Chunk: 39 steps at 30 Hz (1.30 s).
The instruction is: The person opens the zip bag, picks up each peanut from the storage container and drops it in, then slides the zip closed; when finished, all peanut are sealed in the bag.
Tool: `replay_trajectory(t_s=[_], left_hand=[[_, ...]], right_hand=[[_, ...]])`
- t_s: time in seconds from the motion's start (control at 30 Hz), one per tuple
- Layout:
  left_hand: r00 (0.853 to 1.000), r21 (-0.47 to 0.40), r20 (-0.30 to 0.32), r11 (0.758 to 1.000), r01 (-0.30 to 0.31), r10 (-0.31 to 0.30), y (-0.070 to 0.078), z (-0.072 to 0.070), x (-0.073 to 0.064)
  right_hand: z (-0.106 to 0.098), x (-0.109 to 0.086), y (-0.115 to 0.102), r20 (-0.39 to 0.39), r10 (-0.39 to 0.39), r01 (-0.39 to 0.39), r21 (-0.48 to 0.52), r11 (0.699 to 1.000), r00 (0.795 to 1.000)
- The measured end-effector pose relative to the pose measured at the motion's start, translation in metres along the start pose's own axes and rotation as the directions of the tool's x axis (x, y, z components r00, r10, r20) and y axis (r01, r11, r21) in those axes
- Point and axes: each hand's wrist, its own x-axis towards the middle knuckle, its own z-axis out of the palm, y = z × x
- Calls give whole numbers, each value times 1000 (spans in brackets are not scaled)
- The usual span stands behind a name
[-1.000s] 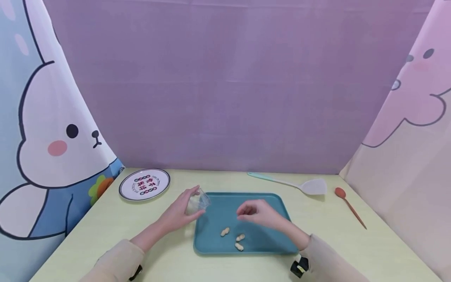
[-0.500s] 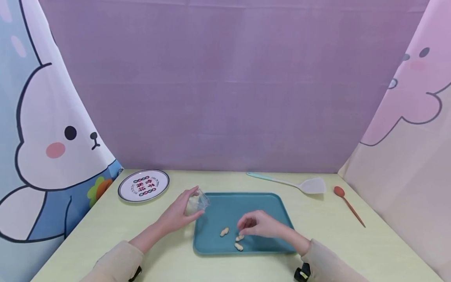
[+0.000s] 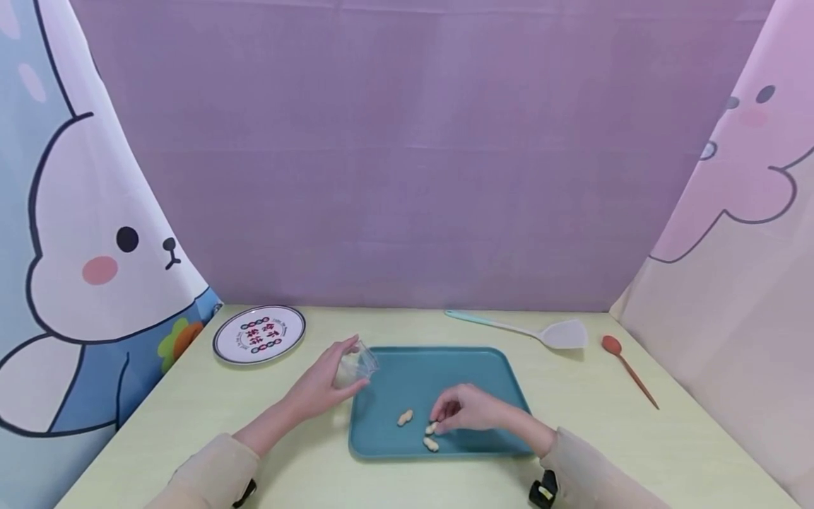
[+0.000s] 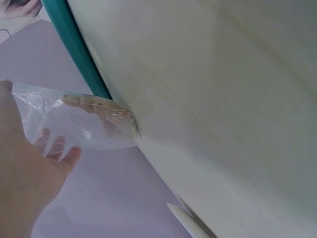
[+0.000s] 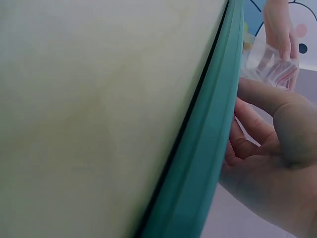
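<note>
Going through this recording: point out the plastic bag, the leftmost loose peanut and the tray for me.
Plastic bag (image 4: 79, 119), left wrist view: middle of its clear side.
Leftmost loose peanut (image 3: 405, 418), head view: middle of its shell.
Tray (image 3: 432, 366), head view: bare floor towards its far edge.

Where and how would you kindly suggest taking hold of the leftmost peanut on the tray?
I'd probably pinch the leftmost peanut across its middle, coming from above: it lies lengthwise on the tray, slim and slanted, with bare surface between it and the other two peanuts.
</note>
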Motion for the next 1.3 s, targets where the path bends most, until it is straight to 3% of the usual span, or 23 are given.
replay_trajectory(t_s=[0.27,0.43,0.63,0.83,1.1,1.3], left_hand=[[1000,-2,-2,1000,-9,9,-1,1,0],[1000,12,-3,1000,-14,14,0,1,0],[999,18,-13,999,-35,35,-1,0,0],[999,17,-8,999,-32,32,-2,0,0],[999,12,-7,999,-46,46,-1,1,0],[999,-1,13,999,-38,38,-1,0,0]], right_hand=[[0,0,0,-4,5,-5,2,1000,1000],[-5,-1,-6,-35,26,-24,37,999,999],[-15,3,-16,-101,14,-13,9,1000,995],[-23,16,-27,-192,-32,29,-21,999,981],[-21,39,-48,-304,-54,67,32,997,951],[-15,59,-65,-332,-95,112,31,993,938]])
